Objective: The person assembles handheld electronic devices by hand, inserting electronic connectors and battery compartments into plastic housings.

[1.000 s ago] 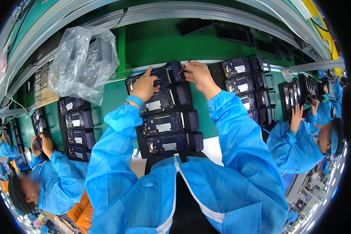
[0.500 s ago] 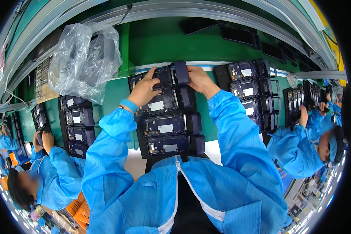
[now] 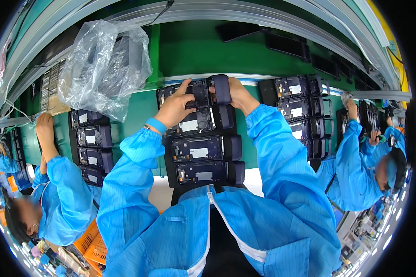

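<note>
A column of several opened handheld devices point(image 3: 196, 148) lies on a black tray point(image 3: 168, 161) in front of me, each with a dark rounded block at its right side. My left hand point(image 3: 173, 107) rests on the farthest device point(image 3: 199, 90), fingers spread over its left part. At that device's right end, my right hand point(image 3: 241, 96) grips a dark rounded block point(image 3: 222, 89), its fingers partly behind it. The block looks tilted up; whether it is joined to the device I cannot tell. A blue band point(image 3: 156, 124) circles my left wrist.
More device columns stand left point(image 3: 93, 138) and right point(image 3: 293, 108) on the green bench. A clear plastic bag point(image 3: 104, 69) hangs at the far left. Dark flat devices point(image 3: 286, 46) lie on the green surface beyond the rail. Co-workers in blue sit left point(image 3: 67, 198) and right point(image 3: 351, 171).
The view has shifted slightly. My hands stay at the farthest device, and the right one still holds the block. The left co-worker's hand has reached forward; the right co-worker's hand has risen to a small bag.
</note>
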`<state>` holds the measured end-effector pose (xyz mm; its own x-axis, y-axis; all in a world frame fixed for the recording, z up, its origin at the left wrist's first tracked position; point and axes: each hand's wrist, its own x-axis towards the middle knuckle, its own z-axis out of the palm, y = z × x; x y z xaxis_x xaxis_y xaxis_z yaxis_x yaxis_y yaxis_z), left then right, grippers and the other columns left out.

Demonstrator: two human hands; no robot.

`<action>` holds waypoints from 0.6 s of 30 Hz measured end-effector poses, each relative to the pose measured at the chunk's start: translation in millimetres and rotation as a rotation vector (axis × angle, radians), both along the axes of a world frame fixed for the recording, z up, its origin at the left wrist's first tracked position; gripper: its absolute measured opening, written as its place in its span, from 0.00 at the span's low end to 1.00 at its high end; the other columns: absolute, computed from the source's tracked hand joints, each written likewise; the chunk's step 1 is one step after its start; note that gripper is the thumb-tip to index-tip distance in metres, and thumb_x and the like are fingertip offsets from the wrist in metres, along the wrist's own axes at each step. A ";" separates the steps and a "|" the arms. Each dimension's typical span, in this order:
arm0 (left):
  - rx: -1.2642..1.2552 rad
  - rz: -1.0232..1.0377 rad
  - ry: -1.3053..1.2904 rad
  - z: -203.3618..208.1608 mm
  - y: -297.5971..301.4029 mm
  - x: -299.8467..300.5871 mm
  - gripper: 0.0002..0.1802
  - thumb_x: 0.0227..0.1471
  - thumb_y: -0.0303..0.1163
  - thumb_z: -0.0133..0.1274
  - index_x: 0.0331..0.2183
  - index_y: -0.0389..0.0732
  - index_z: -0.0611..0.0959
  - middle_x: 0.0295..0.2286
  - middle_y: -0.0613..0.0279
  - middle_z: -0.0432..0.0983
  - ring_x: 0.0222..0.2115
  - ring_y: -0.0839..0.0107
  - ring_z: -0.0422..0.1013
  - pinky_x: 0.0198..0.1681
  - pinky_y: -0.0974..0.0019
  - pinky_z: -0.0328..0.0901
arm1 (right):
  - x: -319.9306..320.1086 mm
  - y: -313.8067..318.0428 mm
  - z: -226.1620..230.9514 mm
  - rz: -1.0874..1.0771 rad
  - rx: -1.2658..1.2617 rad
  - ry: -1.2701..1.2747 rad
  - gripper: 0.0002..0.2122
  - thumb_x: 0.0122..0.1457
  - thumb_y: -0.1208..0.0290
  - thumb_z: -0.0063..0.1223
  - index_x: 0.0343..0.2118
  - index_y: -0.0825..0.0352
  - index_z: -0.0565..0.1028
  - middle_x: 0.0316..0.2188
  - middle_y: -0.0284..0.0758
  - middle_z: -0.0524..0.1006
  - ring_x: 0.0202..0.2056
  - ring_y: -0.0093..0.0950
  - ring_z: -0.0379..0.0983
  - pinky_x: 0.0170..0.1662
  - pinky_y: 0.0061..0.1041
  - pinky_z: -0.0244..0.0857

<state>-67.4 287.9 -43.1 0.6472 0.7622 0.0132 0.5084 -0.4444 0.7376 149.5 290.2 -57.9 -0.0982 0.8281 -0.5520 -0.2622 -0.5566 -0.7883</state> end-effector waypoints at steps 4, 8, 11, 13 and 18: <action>-0.039 -0.010 0.011 2.8 4.8 3.4 0.12 0.36 0.26 0.60 0.28 0.37 0.76 0.54 0.49 0.51 0.43 0.51 0.65 0.44 0.61 0.63 | 3.2 4.9 1.0 0.028 0.011 -0.052 0.09 0.47 0.81 0.54 0.32 0.75 0.72 0.27 0.35 0.74 0.25 0.23 0.71 0.25 0.20 0.66; -0.063 0.007 0.066 -2.6 12.0 10.0 0.13 0.36 0.28 0.60 0.28 0.36 0.76 0.53 0.50 0.53 0.42 0.51 0.65 0.43 0.61 0.63 | 21.2 7.5 -10.4 0.012 -0.047 0.025 0.06 0.53 0.79 0.47 0.34 0.73 0.70 0.27 0.36 0.73 0.25 0.25 0.72 0.28 0.21 0.69; -0.028 0.016 0.083 -15.4 15.8 9.2 0.14 0.35 0.29 0.60 0.28 0.36 0.76 0.53 0.47 0.53 0.42 0.50 0.65 0.43 0.60 0.63 | 28.6 0.1 -10.8 0.056 -0.073 -0.033 0.09 0.57 0.80 0.38 0.37 0.75 0.69 0.31 0.36 0.74 0.31 0.25 0.72 0.35 0.22 0.68; 0.017 0.012 0.080 -20.9 16.0 9.9 0.14 0.35 0.29 0.60 0.29 0.35 0.76 0.52 0.47 0.54 0.41 0.50 0.66 0.43 0.60 0.63 | 32.3 -5.8 -17.4 0.013 -0.018 0.020 0.10 0.57 0.81 0.36 0.40 0.75 0.69 0.35 0.36 0.73 0.36 0.25 0.71 0.39 0.23 0.67; -0.273 0.300 -0.211 -5.9 -1.0 11.5 0.16 0.36 0.28 0.60 0.31 0.33 0.75 0.37 0.54 0.74 0.35 0.61 0.72 0.39 0.67 0.65 | 25.7 -21.1 -15.0 0.001 0.004 -0.095 0.12 0.55 0.82 0.37 0.40 0.71 0.71 0.35 0.34 0.74 0.35 0.24 0.71 0.38 0.23 0.65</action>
